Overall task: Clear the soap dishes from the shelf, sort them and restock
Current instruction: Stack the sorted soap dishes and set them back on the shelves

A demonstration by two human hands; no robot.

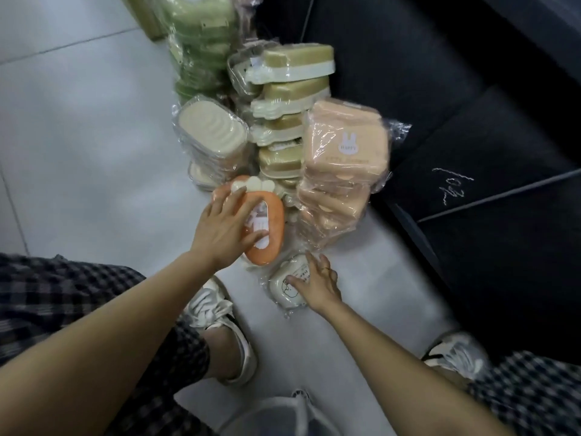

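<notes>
So the person's crouched on the tile floor (78, 127) with all the soap dishes piled just ahead of both hands. Going left to right: the left hand (224, 229) is flat on top of the carrot dish (273, 228), fingers spread across it and thumb wrapped round its near edge, so I'd call that a grasp rather than just a touch. The carrot's long axis runs away from the hand, leafy end pointing at the piles, tip pointing back at the shoe (220, 313).

Just past its fingertips are the cream dishes (210, 133), then the olive stack (292, 99) behind, with the green stack (201, 36) furthest out.

The right hand (317, 284) is lower and closer in, fingers curled over a small white dish (287, 287) in a crinkly wrapper, pinching it against the floor. Right beyond that hand sits the peach pile (339, 171), leaning against the dark shelf (471, 152).

My guess: the carrot is one of a kind here, so it needs its own spot, and the left hand has it.
</notes>
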